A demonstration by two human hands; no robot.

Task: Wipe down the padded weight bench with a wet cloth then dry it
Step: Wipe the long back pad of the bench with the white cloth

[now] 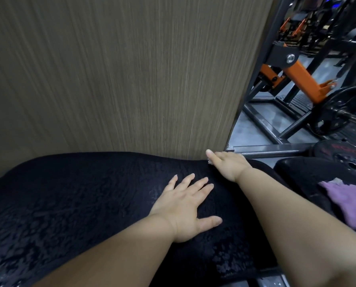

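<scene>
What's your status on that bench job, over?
Left hand flat on bench, fingers spread. Right hand at far edge, grip unclear. Bench looks wet. Purple cloth lying aside, right; nothing blocking.

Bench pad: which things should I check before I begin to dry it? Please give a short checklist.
1. Pad wetted: ok, bench pad shows wet patches.
2. Cloth in hands: not ok, purple cloth lies to the right, untouched.
3. Left hand free: ok, flat on the pad, fingers spread.
4. Right hand free: cannot tell, its fingers are hidden at the pad's far edge.
5. Cloth dry: cannot tell.
</scene>
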